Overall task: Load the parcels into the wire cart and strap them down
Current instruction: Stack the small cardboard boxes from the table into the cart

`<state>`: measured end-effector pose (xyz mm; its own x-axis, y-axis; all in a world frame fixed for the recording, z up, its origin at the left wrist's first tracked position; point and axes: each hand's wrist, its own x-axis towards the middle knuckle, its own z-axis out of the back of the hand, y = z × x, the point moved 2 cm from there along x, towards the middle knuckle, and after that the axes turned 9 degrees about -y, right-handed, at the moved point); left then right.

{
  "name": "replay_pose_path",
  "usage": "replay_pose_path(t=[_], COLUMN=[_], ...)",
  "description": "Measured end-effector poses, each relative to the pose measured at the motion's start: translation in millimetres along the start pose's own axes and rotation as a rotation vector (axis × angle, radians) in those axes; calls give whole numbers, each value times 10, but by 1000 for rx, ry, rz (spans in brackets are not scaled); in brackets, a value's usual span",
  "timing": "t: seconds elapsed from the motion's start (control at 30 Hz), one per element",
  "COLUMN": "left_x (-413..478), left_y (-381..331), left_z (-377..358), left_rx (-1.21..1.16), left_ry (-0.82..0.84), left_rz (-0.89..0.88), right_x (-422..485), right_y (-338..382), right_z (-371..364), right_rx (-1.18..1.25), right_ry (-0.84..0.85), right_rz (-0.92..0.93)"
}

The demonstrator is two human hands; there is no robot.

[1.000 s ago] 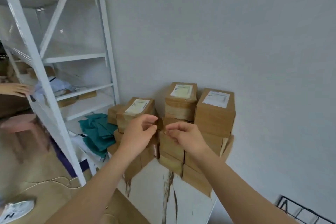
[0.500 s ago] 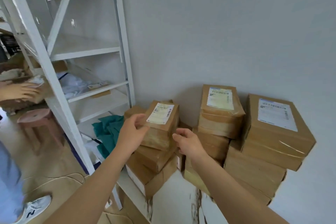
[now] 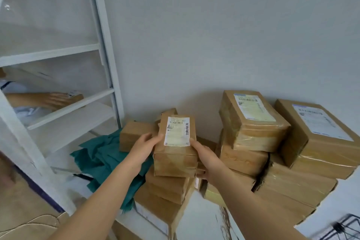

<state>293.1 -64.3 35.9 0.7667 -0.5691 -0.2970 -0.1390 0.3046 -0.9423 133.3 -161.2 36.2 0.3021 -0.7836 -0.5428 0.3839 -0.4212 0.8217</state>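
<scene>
Both hands grip labelled parcel (image 3: pixel 175 154): left hand (image 3: pixel 144 149), right hand (image 3: pixel 209 159), opposite sides.

The middle parcel (image 3: pixel 175 161) is brown cardboard, its label (image 3: pixel 177 132) cream-white with black barcodes. At 3 o'clock the stacked parcels (image 3: pixel 253 138) are the same brown, with white labels edged pale blue. A teal cloth (image 3: pixel 101 158) lies at 9 o'clock, beside white shelving (image 3: pixel 106 45) and a pale grey wall (image 3: pixel 214 25). The black wire cart (image 3: pixel 339 227) is at 5 o'clock.

- label (image 3: pixel 177 131) on held parcel (image 3: pixel 175 163): barcodes visible, print too blurred to read.
- labels on middle parcel (image 3: pixel 259 134) and right parcel (image 3: pixel 319 148): likewise illegible.
</scene>
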Motion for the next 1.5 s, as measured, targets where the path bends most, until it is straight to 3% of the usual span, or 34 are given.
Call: replay_pose_path(t=[0.2,0.47,0.6,0.77,0.93,1.13,1.5], left_x=[123,53,-78,-307,-469,-777,-2116], left_y=[58,-8,-136,-435,-705,-912,-1075], left_z=[-9,1,30,34,-19,-137,-994], left_rx=[-69,-127,-254,-415,-507,-531,-485], left_ry=[152,211,180,335,308,324,382], left_rz=[43,21,-34,-56,-169,-283,-383], right_x=[-103,-237,-413,-638,-829,-1167,-1905], right_y=[2,-23,88,289,465,472,47], right_z=[-82,-80,-63,36,180,524,1784], right_rx=[70,148,220,252,278,365,455], right_ry=[-26,-52,-29,-29,-33,30,-94], right_rz=[-51,-23,40,209,335,464,537])
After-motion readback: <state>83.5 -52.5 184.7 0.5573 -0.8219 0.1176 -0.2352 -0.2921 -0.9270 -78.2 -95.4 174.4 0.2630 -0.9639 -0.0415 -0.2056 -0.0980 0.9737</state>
